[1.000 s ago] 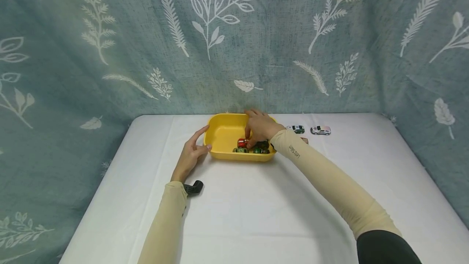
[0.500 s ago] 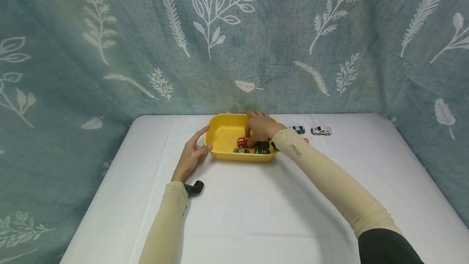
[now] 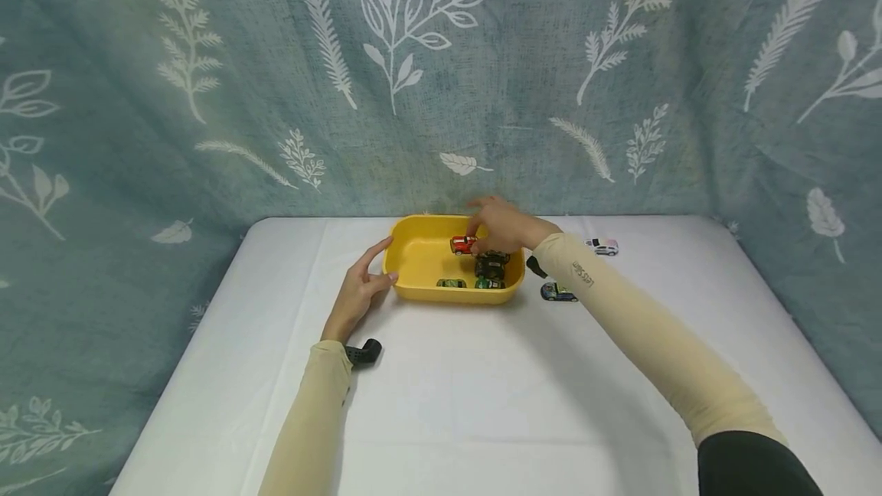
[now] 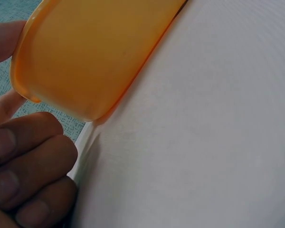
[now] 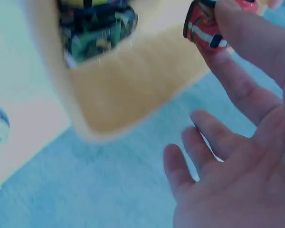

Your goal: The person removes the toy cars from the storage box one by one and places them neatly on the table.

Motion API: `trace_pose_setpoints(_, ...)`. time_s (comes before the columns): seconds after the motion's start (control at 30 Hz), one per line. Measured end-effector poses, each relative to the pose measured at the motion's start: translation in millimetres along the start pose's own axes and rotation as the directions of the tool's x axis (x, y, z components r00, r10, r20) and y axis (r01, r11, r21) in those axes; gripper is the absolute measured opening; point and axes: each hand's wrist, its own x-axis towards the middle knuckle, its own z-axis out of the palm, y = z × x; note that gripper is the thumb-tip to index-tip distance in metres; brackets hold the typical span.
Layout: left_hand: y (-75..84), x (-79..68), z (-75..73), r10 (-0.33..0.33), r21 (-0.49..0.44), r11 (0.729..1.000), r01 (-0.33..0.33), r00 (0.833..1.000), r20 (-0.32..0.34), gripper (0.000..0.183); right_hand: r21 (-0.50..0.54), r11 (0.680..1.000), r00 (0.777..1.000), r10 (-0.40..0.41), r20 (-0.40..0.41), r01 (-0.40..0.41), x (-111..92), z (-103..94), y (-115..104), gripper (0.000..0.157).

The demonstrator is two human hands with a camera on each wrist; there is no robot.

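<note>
My right hand (image 3: 503,225) pinches a red toy car (image 3: 462,244) between thumb and fingers, lifted over the far right part of a yellow plastic tub (image 3: 460,295). In the right wrist view the red car (image 5: 206,28) is between thumb and index finger, the other fingers spread loosely. My left hand (image 3: 355,294) holds the tub's left end, index finger and thumb on its rim. The left wrist view shows the other fingers (image 4: 33,156) curled beside the tub (image 4: 95,57). Inside the tub lie a green toy car (image 3: 451,283), a dark toy vehicle (image 3: 492,264) and another green car (image 3: 491,283).
On the white-covered table (image 3: 468,389), right of the tub, lie a dark blue-green toy car (image 3: 556,292), partly under the right forearm, and a white toy car (image 3: 603,246). A leaf-patterned blue-green curtain (image 3: 441,98) hangs just behind the table's far edge.
My right hand has lifted the red car from among the others and moved up and slightly right. The dark vehicle in the tub shows more fully. My left hand stays put.
</note>
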Motion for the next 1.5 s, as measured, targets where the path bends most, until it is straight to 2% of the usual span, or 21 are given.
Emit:
trace_pose_setpoints(0.17,-0.7,0.9,0.4,0.006,0.002,1.0,-0.006,1.0,0.004,0.068,0.034,0.997,0.997,0.072,-0.004,-0.072,-19.0,-21.1,8.9,0.036)
trace_pose_setpoints(0.3,-1.4,-1.1,0.9,0.008,-0.001,1.0,-0.008,1.0,-0.001,0.068,0.058,0.993,0.994,0.107,-0.011,-0.106,-37.9,-31.6,24.7,0.035)
trace_pose_setpoints(0.5,-1.8,-1.6,-2.2,0.008,0.003,1.0,-0.008,1.0,0.001,0.068,0.047,0.991,0.992,0.129,-0.007,-0.129,-71.3,-39.0,49.8,0.029)
trace_pose_setpoints(0.73,1.1,-1.9,-3.6,0.002,-0.014,1.0,-0.002,1.0,0.013,0.07,0.038,0.986,0.986,0.163,-0.02,-0.162,-106.9,-39.5,75.1,0.032)
trace_pose_setpoints(0.9,-0.4,-2.7,-3.3,0.002,-0.032,0.999,-0.002,1.0,0.01,0.07,-0.02,0.983,0.983,0.182,-0.036,-0.182,-125.6,-35.8,87.8,0.029)
trace_pose_setpoints(1.1,-2.3,-2.9,-1.9,-0.002,-0.055,0.998,0.004,1.0,0.022,0.069,-0.07,0.969,0.972,0.236,-0.019,-0.237,-142.5,-20.2,102.2,0.026)
trace_pose_setpoints(1.5,-0.2,-2.5,-1.1,0.003,-0.051,0.999,-0.002,1.0,0.028,0.066,-0.105,0.936,0.942,0.335,-0.015,-0.335,-161.3,13.1,129.8,0.027)
